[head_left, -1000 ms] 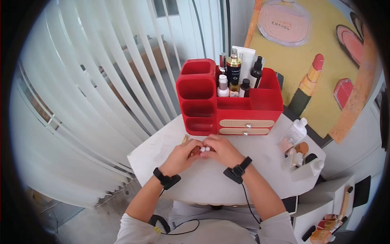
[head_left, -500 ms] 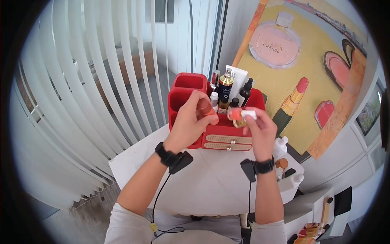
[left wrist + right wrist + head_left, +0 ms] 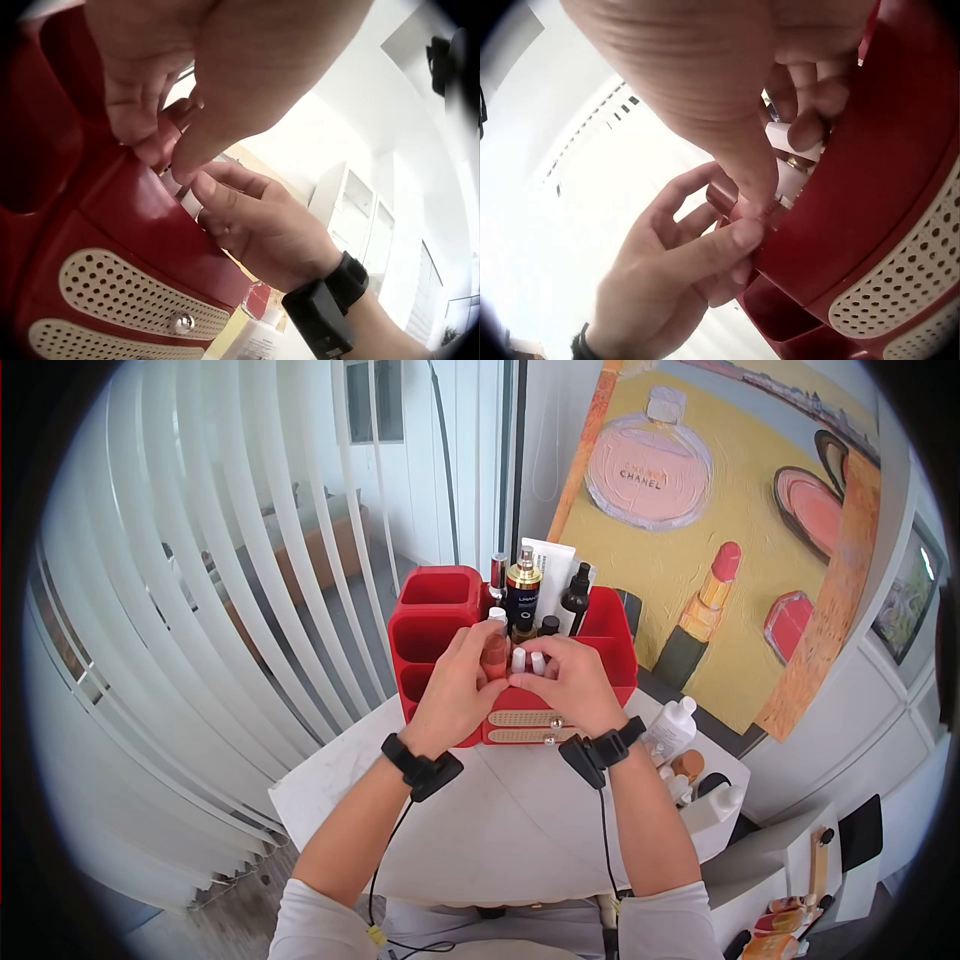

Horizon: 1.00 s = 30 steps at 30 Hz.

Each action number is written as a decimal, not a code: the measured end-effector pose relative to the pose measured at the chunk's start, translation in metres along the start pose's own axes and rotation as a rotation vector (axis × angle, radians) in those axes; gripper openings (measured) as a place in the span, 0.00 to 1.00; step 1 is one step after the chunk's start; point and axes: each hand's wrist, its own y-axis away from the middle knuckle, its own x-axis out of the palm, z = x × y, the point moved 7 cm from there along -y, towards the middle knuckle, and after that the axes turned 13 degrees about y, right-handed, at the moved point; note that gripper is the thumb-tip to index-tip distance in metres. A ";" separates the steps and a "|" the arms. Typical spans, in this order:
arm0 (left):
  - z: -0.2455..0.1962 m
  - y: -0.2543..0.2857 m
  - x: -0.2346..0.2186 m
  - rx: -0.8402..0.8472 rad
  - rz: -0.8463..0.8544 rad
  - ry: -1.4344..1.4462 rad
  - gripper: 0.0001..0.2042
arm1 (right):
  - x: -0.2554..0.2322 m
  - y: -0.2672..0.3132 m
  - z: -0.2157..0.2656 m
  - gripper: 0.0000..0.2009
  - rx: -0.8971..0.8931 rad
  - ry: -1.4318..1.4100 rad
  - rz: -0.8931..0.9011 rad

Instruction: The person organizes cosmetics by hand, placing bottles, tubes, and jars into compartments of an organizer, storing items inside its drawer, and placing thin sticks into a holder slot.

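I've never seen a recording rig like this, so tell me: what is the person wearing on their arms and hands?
The left hand and right hand are bare. Each wrist carries a black strap with a small black camera block, from which a thin black cable runs back along the forearm. Light-coloured sleeves cover the upper arms.

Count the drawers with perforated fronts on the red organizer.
2: upper drawer and lower drawer, stacked at the red organizer front, just below both hands. Hands may hide more.
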 end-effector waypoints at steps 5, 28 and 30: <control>-0.013 0.037 -0.012 0.061 -0.258 -0.025 0.30 | -0.025 0.031 -0.009 0.21 0.011 -0.055 -0.261; 0.109 0.125 0.074 -0.489 -0.032 0.750 0.03 | -0.154 0.115 -0.024 0.19 0.202 0.760 -0.279; 0.115 0.125 0.075 -0.474 -0.029 0.731 0.03 | -0.158 0.099 -0.041 0.21 0.144 0.886 -0.218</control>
